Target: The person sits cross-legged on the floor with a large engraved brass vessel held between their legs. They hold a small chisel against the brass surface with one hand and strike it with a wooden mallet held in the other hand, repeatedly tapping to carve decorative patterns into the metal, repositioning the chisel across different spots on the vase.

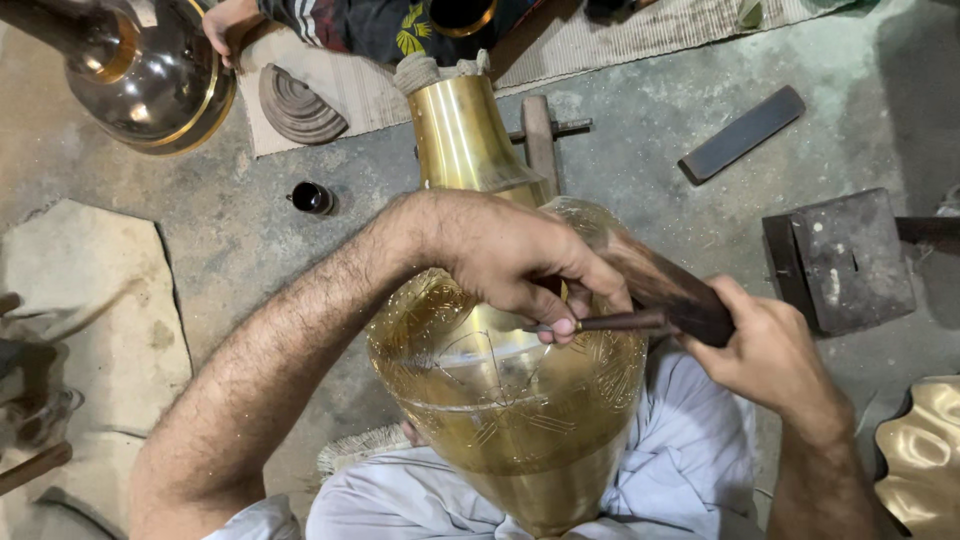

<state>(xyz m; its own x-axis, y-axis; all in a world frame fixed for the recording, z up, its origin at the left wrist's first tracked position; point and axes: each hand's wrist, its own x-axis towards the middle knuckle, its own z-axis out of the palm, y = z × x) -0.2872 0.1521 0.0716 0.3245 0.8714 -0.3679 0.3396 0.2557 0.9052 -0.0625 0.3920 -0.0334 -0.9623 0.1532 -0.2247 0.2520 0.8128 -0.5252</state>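
The left hand [510, 255] pinches a thin chisel [600, 322] — its grip tight — against the engraved brass vessel [510, 400] beneath. Just beside that grip, the right hand [770, 355] clasps a dark mallet [665, 285] — its head blurred.

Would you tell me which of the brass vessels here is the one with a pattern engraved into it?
The golden vase under both hands: engraved lines cover its body. The dark pot top left and the wavy piece at right look plain.
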